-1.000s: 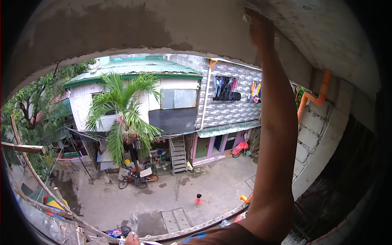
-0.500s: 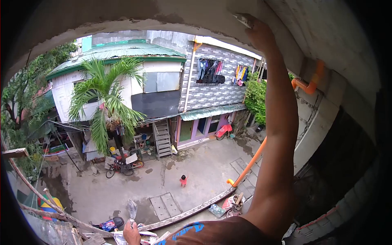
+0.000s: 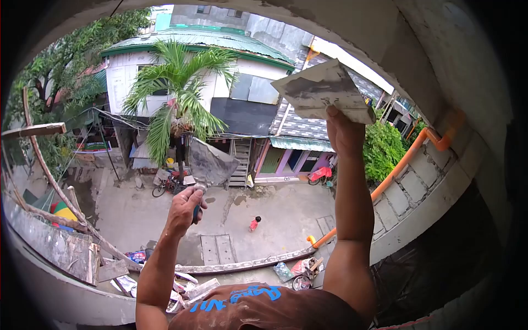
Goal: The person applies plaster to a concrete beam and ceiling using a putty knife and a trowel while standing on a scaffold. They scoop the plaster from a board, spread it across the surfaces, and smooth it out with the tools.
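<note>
My left hand [image 3: 184, 212] is wrapped around the handle of a trowel [image 3: 213, 164]. Its grey metal blade points up in front of my chest, smeared with cement. Higher up on the right, my right hand [image 3: 345, 131] grips a flat rectangular plastering float [image 3: 319, 91]. Grey wet-looking mortar covers part of the float's face, which is tilted toward me. The two tools are apart. Above them runs the underside of a concrete beam [image 3: 352, 25], and the float is below it, not touching.
An orange pipe [image 3: 404, 165] runs down the block wall at right. A curved ledge [image 3: 247, 268] borders the drop to the street, where a small person [image 3: 254, 223] stands. Wooden poles [image 3: 55, 187] and boards [image 3: 91, 258] are at left. Sacks and debris [image 3: 300, 269] lie below.
My right hand has come down from the overhead beam with the float. My left hand has risen from the lower edge, bringing the trowel up to mid-view. The view has shifted.
</note>
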The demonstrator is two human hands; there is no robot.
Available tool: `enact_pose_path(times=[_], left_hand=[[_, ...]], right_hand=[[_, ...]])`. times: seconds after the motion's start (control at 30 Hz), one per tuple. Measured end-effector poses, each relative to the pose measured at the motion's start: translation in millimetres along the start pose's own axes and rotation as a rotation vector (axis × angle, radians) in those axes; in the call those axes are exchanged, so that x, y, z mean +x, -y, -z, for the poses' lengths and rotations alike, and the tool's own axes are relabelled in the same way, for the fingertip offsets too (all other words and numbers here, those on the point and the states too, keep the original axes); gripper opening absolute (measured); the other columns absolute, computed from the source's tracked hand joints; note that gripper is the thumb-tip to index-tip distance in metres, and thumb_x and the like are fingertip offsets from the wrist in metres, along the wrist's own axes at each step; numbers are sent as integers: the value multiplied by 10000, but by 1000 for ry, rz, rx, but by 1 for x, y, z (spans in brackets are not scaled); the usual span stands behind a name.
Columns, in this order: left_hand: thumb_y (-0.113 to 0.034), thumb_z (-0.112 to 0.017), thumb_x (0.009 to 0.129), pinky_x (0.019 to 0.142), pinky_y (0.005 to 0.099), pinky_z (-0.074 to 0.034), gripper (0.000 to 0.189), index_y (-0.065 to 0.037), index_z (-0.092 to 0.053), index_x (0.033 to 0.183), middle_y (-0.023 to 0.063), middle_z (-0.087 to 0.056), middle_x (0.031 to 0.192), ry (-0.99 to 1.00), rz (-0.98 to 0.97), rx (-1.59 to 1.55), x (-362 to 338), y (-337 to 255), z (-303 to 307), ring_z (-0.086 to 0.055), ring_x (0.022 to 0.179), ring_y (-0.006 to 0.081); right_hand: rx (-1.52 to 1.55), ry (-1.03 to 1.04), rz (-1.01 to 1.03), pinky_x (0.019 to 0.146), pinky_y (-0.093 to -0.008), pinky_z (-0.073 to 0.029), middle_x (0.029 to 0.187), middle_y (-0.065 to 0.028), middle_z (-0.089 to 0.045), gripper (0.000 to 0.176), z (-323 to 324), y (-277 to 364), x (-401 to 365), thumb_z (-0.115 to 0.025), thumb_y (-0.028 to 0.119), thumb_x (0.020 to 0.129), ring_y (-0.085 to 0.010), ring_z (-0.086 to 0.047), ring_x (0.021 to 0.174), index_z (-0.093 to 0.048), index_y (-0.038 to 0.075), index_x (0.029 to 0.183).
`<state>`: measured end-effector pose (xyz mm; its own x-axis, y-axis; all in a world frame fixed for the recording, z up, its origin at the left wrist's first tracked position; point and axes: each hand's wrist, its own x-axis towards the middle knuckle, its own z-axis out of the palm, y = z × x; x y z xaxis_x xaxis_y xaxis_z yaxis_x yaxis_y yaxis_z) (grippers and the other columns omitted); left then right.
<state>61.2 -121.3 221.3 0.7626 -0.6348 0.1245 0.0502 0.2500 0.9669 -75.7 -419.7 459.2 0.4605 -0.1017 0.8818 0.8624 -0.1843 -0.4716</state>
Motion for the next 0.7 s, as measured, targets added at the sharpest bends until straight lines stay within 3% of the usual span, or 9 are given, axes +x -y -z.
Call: enact_pose_path(times=[0.07,0.13,0.2,0.3,0.43,0.5,0.57,0.63,0.7], left_hand=[[-311,-554,999,393,210,-390,257,-56,-583,1007,32,-607,724,42,-21,-124,7,-33,-3,-521,482,61],[-315,-557,1000,379,208,-384,253,-63,-580,1002,35,-609,706,76,-49,-171,6,-56,-3,-516,460,68],[-310,-567,998,368,203,-374,245,-66,-589,997,35,-602,681,99,-53,-191,-1,-76,-2,-500,433,73],[-295,-554,1005,358,210,-354,247,-55,-595,1040,19,-598,693,143,-166,-137,-18,-76,9,-493,448,60],[-236,-539,1007,390,216,-359,232,-21,-594,1076,41,-572,681,132,-201,-152,-52,-66,16,-463,459,68],[-219,-540,1003,391,223,-356,222,-9,-588,1057,67,-565,665,88,-288,-170,-71,-67,17,-466,452,93],[-267,-590,979,390,225,-360,259,-13,-586,1031,76,-564,650,5,-382,-165,-84,-55,28,-476,447,107],[-307,-608,971,382,221,-358,274,-37,-590,1021,63,-577,654,-107,-380,-139,-93,-32,43,-474,435,94],[-293,-592,982,380,215,-354,247,-46,-589,995,52,-588,659,-184,-284,-148,-104,-10,54,-465,421,83]], right_hand=[[-271,128,-16,1014,-405,-450,1234,-174,-632,390,-19,-11,-30,-700,104,896,-259,-596,1158,-583,-19,1247],[-312,469,277,1075,-485,-389,1266,-207,-623,394,-62,-20,-37,-739,173,862,-329,-572,1239,-642,50,1224],[-418,656,235,1125,-527,-314,1307,-121,-623,388,-82,-23,-50,-708,247,841,-311,-542,1279,-680,114,1205],[-830,747,345,1083,-487,-372,1349,-53,-600,513,-79,-56,-60,-753,261,772,-267,-549,1270,-646,194,1269],[-822,646,170,978,-416,-465,1299,-41,-630,531,-61,-60,-52,-753,128,766,-248,-609,1174,-619,177,1276],[-967,724,252,912,-398,-507,1237,-39,-662,508,-49,-53,-37,-683,71,794,-246,-657,1034,-605,172,1285],[-1109,612,362,879,-388,-515,1208,-39,-673,519,-40,-23,-8,-672,75,790,-238,-661,975,-602,178,1294],[-1366,355,508,845,-388,-510,1180,-28,-681,504,-38,25,36,-685,112,781,-234,-650,967,-620,182,1276],[-1578,125,797,909,-416,-487,1194,-33,-672,521,-20,57,100,-683,108,764,-264,-639,1000,-625,193,1274]])
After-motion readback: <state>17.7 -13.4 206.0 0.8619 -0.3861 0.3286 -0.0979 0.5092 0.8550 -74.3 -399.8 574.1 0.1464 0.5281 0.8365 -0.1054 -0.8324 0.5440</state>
